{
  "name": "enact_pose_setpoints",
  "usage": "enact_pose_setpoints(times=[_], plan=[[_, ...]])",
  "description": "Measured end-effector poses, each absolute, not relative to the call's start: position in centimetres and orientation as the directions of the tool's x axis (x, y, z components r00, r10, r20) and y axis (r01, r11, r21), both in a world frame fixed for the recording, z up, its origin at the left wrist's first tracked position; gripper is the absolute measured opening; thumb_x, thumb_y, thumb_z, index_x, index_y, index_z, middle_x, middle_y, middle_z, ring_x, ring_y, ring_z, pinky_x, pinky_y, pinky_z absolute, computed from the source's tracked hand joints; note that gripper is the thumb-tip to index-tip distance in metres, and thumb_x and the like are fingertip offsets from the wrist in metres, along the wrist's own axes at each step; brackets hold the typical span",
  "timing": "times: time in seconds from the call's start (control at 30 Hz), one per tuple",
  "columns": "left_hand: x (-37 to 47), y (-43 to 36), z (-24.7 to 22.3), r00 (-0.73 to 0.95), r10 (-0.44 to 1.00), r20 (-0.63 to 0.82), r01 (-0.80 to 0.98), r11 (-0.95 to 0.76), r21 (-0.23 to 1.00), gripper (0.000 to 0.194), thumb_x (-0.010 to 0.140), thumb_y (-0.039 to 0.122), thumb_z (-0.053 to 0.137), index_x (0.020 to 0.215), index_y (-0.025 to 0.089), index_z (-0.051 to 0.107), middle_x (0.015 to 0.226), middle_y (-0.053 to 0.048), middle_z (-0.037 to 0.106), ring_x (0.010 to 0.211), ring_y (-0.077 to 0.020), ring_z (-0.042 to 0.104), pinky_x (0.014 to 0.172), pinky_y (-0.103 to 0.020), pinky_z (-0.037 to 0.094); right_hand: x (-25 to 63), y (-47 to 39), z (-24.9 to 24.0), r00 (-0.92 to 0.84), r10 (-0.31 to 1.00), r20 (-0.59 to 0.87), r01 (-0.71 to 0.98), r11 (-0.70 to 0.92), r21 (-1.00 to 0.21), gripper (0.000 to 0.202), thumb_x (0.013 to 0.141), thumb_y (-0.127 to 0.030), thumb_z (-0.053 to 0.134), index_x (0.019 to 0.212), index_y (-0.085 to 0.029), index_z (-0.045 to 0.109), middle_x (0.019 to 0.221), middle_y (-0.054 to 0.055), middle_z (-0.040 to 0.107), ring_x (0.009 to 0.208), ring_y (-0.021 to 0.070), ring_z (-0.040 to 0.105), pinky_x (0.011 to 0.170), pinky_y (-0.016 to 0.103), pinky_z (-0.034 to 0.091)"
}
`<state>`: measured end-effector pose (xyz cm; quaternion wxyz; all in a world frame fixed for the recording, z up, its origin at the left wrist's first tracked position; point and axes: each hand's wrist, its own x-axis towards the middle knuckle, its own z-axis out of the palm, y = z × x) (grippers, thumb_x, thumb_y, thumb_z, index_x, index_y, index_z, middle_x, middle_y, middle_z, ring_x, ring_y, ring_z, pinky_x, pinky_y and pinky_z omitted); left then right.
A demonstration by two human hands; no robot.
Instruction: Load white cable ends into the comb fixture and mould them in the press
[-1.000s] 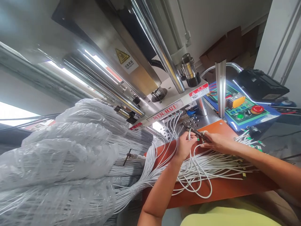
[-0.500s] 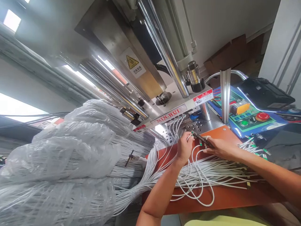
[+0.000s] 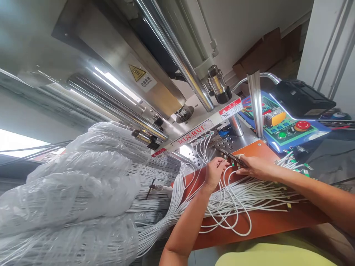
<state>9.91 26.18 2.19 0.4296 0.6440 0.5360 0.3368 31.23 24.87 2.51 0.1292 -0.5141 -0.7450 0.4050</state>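
Observation:
My left hand (image 3: 215, 171) is closed in a pinch at the end of a white cable, in front of the press. The small connector at its fingertips is partly hidden. Close by on the right, my right hand (image 3: 256, 166) is wrapped round a dark slim metal tool (image 3: 229, 154), whose exact kind I cannot make out. The tool's far end points up and left, past my left fingertips towards the press. Small green-and-metal connectors (image 3: 233, 163) lie between the hands. Loops of white cable (image 3: 235, 207) hang below them over the orange-brown board (image 3: 222, 240).
A press with a MIN-HUI plate (image 3: 195, 133) stands ahead, several cable ends under it. Plastic-wrapped cable bundles (image 3: 80, 192) are heaped left. A control panel (image 3: 288, 127) with a red button stands right. More cable ends (image 3: 294, 162) lie at the board's right.
The tool's tip has moved up and left, beyond my left fingertips. My left hand has lowered slightly and still pinches the cable end. The whole view has shifted a little.

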Motion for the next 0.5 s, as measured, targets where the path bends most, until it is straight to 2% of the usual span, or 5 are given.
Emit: enact_pose_setpoints(times=[0.13,0.2,0.37,0.5], plan=[[9.9,26.3,1.8,0.189,0.981,-0.032,0.402,-0.048,0.915,0.019,0.086,0.036,0.06,0.088,0.017,0.064,0.085,-0.005,0.072,0.07,-0.0133,0.066,0.065,-0.023,0.051,31.3,24.8,3.2,-0.428,0.868,-0.251,0.673,0.121,-0.73,0.036,0.086,-0.051,0.054,0.109,-0.023,0.048,0.096,0.01,0.067,0.086,0.0263,0.065,0.069,0.031,0.043],[10.0,26.3,1.8,0.189,0.982,-0.009,0.429,-0.075,0.9,0.018,0.085,0.035,0.061,0.086,0.018,0.065,0.079,-0.002,0.071,0.07,-0.0134,0.067,0.067,-0.023,0.052,31.4,24.7,3.4,-0.423,0.868,-0.26,0.682,0.116,-0.722,0.04,0.085,-0.054,0.054,0.11,-0.023,0.049,0.097,0.011,0.067,0.087,0.0272,0.065,0.069,0.031,0.043],[10.6,26.2,1.6,0.166,0.982,0.09,0.535,-0.166,0.829,0.01,0.085,0.026,0.061,0.084,0.018,0.067,0.066,0.002,0.066,0.063,-0.0112,0.064,0.066,-0.021,0.05,31.4,24.6,3.5,-0.431,0.871,-0.235,0.682,0.143,-0.717,0.039,0.087,-0.05,0.052,0.115,-0.022,0.048,0.099,0.011,0.067,0.088,0.0265,0.064,0.07,0.031,0.043],[10.9,26.3,1.3,0.105,0.993,0.049,0.474,-0.094,0.875,0.009,0.082,0.025,0.062,0.083,0.017,0.067,0.068,0.001,0.068,0.062,-0.0123,0.065,0.062,-0.022,0.052,31.4,24.6,3.4,-0.429,0.876,-0.219,0.687,0.159,-0.709,0.036,0.087,-0.048,0.052,0.111,-0.022,0.049,0.098,0.011,0.067,0.088,0.0268,0.065,0.07,0.031,0.042]])
